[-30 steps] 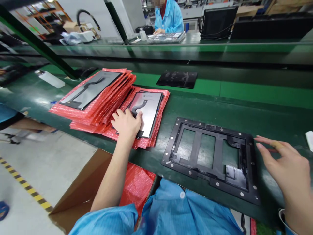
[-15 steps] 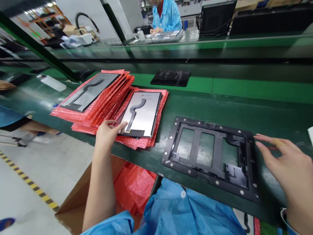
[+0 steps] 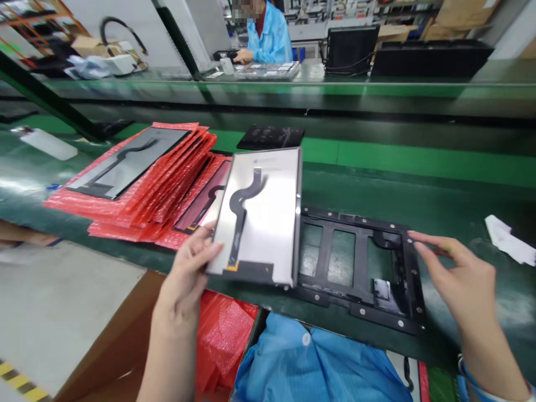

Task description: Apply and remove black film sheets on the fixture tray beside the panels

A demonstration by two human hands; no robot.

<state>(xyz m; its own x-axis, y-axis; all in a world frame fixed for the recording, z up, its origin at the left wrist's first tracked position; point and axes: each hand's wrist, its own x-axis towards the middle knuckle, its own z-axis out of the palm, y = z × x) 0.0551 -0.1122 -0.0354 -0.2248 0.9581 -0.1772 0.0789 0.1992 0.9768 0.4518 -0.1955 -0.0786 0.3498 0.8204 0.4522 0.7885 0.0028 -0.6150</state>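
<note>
1. Two bare hands work over a green bench (image 3: pixel 419 184), one at the left and one at the right.
2. The left hand (image 3: pixel 190 259) pinches a silver-backed panel (image 3: pixel 276 223) by its near left edge, with the thumb on the silver face and the fingers partly hidden at the edge.
3. That panel is raised and tilted above the bench, between the red stack and the black frame, and it covers the frame's left end from view. A dark curved ribbon cable (image 3: pixel 238 209) runs along its back.
4. The right hand (image 3: pixel 464 276) has its thumb and forefinger close together at the frame's right edge, near the far corner; whether they pinch it, one cannot tell.
5. The black frame (image 3: pixel 360 259) lies flat on the bench, with window-like openings and small round silver dots along its border.
6. To the left stands a stack of red bubble-wrap sleeves (image 3: pixel 167 192), with another panel (image 3: pixel 129 162) on top. A pinkish panel (image 3: pixel 205 204) lies just left of the raised one, partly hidden by it.
7. A dark flat plate (image 3: pixel 272 137) lies beyond the raised panel, and a white bottle (image 3: pixel 48 143) lies at the far left.
8. On the near side, red wrap (image 3: pixel 228 329) fills part of a cardboard box (image 3: pixel 113 335).
9. Across the bench, a co-worker in blue (image 3: pixel 274 39) sits or stands.
</note>
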